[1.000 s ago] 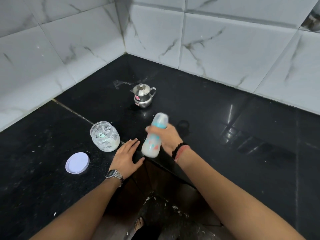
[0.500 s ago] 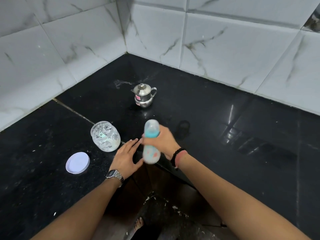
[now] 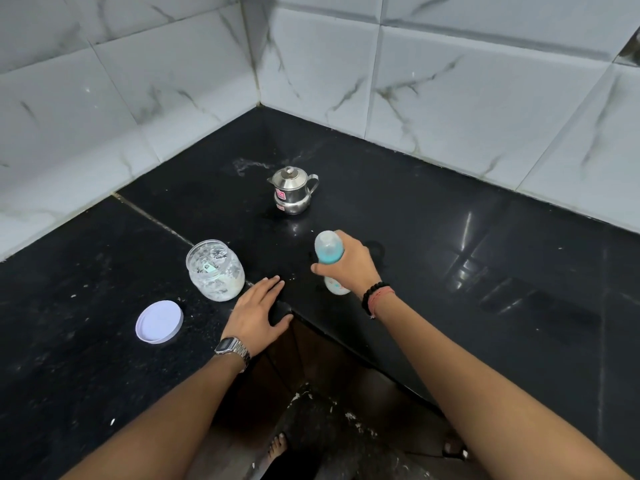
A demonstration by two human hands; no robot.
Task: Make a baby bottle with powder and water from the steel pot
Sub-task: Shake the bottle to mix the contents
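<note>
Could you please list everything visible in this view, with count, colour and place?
steel pot: one, silver with a pink sticker, lid on, far centre of the countertop.
powder jar: one, clear with white powder, open, left of centre.
jar lid: one, white, lying flat, near left of the jar.
baby bottle: one, clear with a teal collar, capped, held over the counter.
countertop: one, glossy black, in the tiled corner.
wall tiles: several, white marble-look, behind.
left hand: open, flat on the counter edge; steel wristwatch.
right hand: grips the bottle; black bead bracelet.
</note>
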